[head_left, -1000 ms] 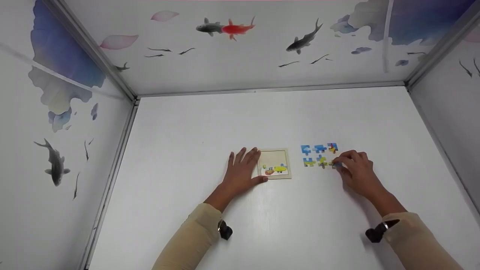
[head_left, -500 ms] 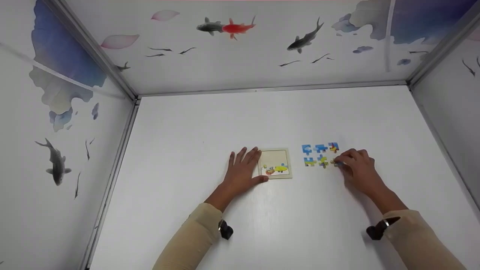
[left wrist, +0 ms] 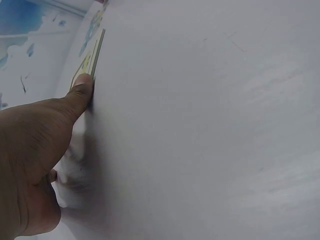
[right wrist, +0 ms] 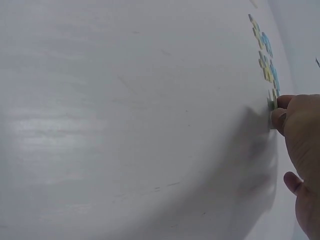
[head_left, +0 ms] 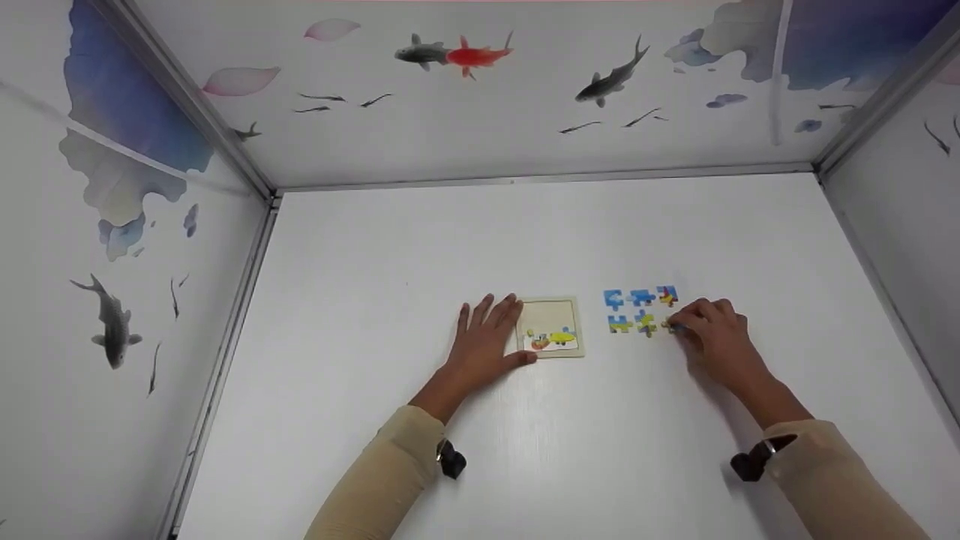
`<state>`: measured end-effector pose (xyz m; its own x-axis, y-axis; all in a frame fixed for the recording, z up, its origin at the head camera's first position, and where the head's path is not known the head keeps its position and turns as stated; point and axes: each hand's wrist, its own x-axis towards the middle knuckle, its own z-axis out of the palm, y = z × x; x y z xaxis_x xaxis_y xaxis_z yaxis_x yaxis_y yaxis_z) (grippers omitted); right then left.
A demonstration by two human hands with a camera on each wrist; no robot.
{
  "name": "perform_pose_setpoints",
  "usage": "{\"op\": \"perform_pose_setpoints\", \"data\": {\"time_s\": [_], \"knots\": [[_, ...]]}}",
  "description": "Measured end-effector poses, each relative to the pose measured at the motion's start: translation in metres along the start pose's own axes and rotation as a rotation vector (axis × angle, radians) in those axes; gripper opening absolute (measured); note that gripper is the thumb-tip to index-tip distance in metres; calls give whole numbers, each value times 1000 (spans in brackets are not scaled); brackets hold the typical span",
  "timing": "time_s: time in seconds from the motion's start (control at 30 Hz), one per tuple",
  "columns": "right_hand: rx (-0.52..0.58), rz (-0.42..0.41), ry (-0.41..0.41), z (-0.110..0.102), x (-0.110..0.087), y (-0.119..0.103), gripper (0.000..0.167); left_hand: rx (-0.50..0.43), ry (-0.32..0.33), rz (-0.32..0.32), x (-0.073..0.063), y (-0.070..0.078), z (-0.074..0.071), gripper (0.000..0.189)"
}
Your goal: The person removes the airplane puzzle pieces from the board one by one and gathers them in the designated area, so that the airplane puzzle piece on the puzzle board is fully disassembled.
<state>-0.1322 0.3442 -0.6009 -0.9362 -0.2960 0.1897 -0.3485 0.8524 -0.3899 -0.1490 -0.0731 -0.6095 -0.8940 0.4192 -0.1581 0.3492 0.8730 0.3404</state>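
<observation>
In the head view a small square wooden puzzle tray point(head_left: 579, 330) lies flat, with a few coloured pieces point(head_left: 559, 339) along its lower part. My left hand point(head_left: 484, 341) rests at the tray's left side, fingers spread and straight, the thumb on its lower edge. To the right, several loose jigsaw pieces point(head_left: 641, 298) lie in two rows. At the right end of the lower row my right hand point(head_left: 716, 337) pinches a jigsaw piece point(head_left: 670, 325) between thumb and finger; most of this piece is hidden. The right wrist view shows the thumb point(right wrist: 279, 120) against it, low at the table.
The white tabletop point(head_left: 450, 247) is bounded by printed panels at the left point(head_left: 37, 315), back point(head_left: 517, 142) and right point(head_left: 900, 225). Dark devices sit on the left wrist point(head_left: 451, 460) and the right wrist point(head_left: 750, 463).
Very little differs. The pinched piece and my right fingers have shifted only slightly at the end of the lower row. My left hand and the tray stay in place.
</observation>
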Motion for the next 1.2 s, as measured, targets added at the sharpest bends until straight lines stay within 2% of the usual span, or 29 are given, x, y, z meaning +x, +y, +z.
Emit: {"op": "perform_pose_setpoints", "data": {"time_s": [0.3,0.6,0.93,1.2], "knots": [[-55,-44,39,3,1,1,32,-44,14,11,-3,3,-4,99],[-43,-37,26,4,2,3,24,-36,14,11,-3,2,-3,99],[-27,-34,13,3,2,1,27,-44,5,10,-3,2,-2,100],[-28,-62,50,3,4,1,30,-34,11,16,-2,-1,-1,99]]}}
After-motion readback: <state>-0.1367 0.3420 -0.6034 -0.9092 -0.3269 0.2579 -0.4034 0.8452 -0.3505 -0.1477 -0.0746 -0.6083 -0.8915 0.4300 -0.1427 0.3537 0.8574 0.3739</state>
